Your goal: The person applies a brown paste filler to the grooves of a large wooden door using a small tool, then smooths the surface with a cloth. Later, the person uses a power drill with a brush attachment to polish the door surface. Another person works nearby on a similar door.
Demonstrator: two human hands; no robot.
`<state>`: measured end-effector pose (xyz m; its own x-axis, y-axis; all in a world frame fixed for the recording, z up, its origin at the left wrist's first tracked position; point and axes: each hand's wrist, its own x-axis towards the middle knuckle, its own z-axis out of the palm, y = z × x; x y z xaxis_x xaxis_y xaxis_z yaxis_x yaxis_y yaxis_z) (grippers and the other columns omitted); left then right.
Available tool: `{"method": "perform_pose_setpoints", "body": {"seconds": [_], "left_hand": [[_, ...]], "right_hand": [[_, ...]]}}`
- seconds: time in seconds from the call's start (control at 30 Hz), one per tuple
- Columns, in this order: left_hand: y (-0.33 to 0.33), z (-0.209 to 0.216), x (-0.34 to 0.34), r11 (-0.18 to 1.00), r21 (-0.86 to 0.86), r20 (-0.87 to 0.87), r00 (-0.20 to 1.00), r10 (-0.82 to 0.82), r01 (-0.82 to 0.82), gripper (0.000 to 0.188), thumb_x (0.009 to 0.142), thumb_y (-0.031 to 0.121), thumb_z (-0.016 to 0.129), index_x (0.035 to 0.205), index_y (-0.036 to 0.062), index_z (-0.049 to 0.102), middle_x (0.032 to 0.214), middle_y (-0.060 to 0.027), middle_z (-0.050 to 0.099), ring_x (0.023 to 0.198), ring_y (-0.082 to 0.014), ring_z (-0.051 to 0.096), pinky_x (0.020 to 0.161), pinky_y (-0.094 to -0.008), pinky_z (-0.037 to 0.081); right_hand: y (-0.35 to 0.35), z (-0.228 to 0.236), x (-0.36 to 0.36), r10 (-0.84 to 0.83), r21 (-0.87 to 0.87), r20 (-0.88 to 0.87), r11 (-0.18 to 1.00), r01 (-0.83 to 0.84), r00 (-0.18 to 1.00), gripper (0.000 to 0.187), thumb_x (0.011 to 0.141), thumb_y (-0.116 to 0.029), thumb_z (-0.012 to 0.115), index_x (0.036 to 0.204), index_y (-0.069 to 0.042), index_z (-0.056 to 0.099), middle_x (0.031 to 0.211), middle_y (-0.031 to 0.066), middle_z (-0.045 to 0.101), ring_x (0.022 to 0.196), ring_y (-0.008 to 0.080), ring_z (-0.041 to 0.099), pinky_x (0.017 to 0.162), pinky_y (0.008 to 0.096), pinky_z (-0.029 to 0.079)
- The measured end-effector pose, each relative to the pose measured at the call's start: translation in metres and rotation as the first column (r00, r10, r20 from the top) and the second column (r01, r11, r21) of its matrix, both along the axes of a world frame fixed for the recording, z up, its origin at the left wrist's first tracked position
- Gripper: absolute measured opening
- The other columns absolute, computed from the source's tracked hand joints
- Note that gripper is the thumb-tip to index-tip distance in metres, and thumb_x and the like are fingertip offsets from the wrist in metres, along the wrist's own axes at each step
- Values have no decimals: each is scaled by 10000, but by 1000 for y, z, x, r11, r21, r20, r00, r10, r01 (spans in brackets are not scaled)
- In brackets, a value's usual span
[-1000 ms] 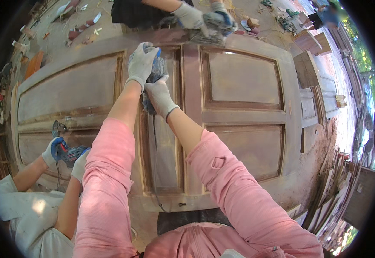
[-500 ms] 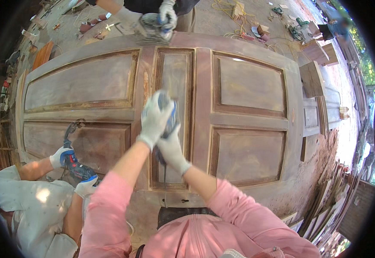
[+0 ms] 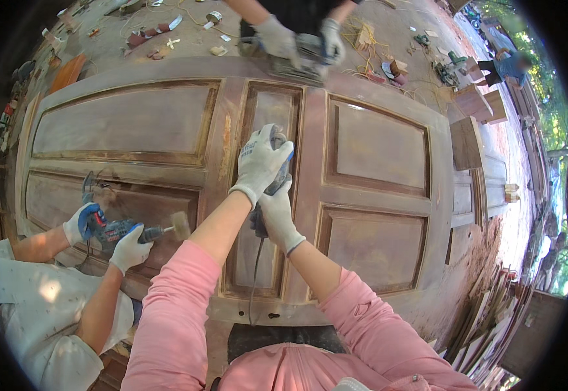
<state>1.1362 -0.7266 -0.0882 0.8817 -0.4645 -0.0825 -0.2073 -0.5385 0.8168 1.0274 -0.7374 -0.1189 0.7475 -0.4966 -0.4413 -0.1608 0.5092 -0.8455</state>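
Note:
A large panelled wooden door (image 3: 311,153) lies flat before me. Both my gloved hands are closed round a small grey-and-blue power sander (image 3: 281,174) over the door's narrow middle panel. My left hand (image 3: 256,163) wraps the far, upper part of its body. Nearer to me, my right hand (image 3: 277,218) grips the sander's lower end. A dark cord (image 3: 254,274) runs from it down across the panel toward my body. The sander's underside is hidden by my hands, so I cannot tell whether it touches the wood.
At left, a co-worker holds a power drill (image 3: 118,233) with a round brush-like head near my left forearm. Across the door, another person's gloved hands hold a larger sander (image 3: 303,60) on its far edge. Wooden blocks (image 3: 468,144) stand to the right; yellow cord (image 3: 362,55) lies behind.
My hands and the sander have shifted slightly right. The co-worker's drill at left has swung, so its head shows. The far person's sander has moved right along the door edge.

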Motion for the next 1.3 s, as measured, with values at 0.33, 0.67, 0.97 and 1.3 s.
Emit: {"method": "perform_pose_setpoints", "body": {"seconds": [0.33,0.67,0.97,1.3], "left_hand": [[-13,13,48,994,-85,156,984,86,-73,425,885,390,627,1199,104,642,1257,-221,593,1135,-390,599,976,-467,473],[53,8,-99,994,-112,73,997,5,3,466,832,269,728,1251,97,618,1351,-194,515,1228,-384,555,1031,-458,467],[-47,13,82,972,-176,124,976,177,-154,447,856,339,641,1240,110,627,1326,-169,560,1159,-377,603,995,-464,474],[64,-17,-95,990,-141,75,997,10,1,565,967,340,575,1443,59,460,1496,-242,403,1384,-430,385,1149,-498,322]], "right_hand": [[-27,-3,56,148,114,251,977,-181,957,670,897,-211,749,1384,-58,314,1198,98,599,1032,208,613,850,365,531],[43,5,-99,162,-234,-77,956,-176,984,731,965,-116,640,1537,-76,187,1456,100,434,1315,221,468,1090,351,403],[-71,6,100,209,7,-1,978,-209,978,376,970,-171,605,1312,-126,454,1012,83,659,795,215,672,623,369,568],[26,-3,-104,168,47,-22,985,-167,986,837,883,-57,704,1544,-74,191,1388,92,505,1238,197,526,1027,332,456]]}}
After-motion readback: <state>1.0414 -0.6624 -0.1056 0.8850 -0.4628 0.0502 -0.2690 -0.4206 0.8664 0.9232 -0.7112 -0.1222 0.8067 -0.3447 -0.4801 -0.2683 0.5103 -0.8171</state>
